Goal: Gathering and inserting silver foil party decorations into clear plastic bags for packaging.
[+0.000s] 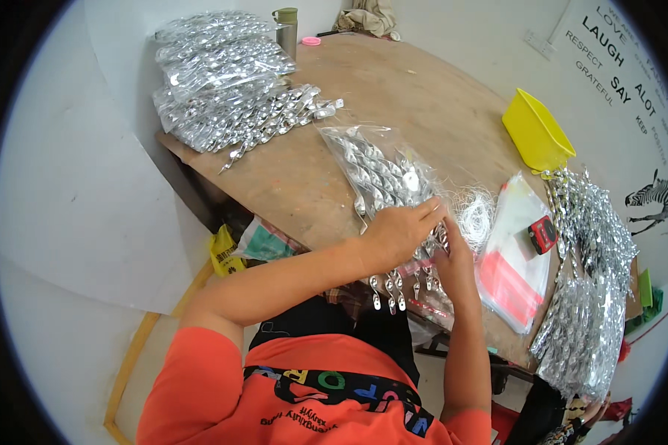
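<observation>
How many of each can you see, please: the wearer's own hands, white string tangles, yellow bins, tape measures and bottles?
Left hand and right hand: 2
White string tangle: 1
Yellow bin: 1
Tape measure: 1
Bottle: 1
Total: 6

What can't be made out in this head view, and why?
- Head: palm of the left hand, hidden by its own back.
- Head: part of the clear bag of silver spirals, covered by that hand.
- Head: lower part of the green-lidded bottle, behind silver packets.
- Head: individual white strands, too fine and tangled to count.
</observation>
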Available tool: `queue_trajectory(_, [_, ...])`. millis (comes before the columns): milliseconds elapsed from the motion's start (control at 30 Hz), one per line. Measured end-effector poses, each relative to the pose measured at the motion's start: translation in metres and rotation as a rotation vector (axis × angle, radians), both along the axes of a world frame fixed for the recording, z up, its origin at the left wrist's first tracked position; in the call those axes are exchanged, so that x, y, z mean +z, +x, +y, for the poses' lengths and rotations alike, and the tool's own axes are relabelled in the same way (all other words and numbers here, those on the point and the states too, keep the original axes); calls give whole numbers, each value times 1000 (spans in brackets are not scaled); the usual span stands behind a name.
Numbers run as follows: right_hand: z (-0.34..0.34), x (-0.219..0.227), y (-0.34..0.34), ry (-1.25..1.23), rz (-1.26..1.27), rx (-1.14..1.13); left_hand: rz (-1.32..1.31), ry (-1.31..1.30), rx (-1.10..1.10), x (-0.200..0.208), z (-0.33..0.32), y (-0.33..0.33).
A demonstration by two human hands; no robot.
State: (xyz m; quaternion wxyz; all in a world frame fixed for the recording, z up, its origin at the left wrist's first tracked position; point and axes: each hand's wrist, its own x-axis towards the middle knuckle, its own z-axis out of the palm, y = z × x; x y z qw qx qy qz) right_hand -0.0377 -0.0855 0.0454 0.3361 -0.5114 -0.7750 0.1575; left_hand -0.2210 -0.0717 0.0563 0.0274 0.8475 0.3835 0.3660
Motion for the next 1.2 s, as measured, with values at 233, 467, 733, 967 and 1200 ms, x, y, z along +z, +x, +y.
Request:
queue_trajectory(233, [4, 6, 1, -45, -28, -138, -68, 49, 21, 2, 5, -6])
queue_trajectory(467, [37, -14, -19, 222, -217, 60, -71, -72, -11, -11, -3, 7])
queue_trajectory(733, [33, 7, -47, -749, 751, 121, -160, -59, 40, -19, 11, -3])
queue_trajectory(967, [54, -10, -41, -368, 394, 87, -171, -87, -36, -22, 10, 3])
queue_trajectory(1200, [113, -27, -38, 96, -59, 232, -202, -117, -46, -10, 8, -13])
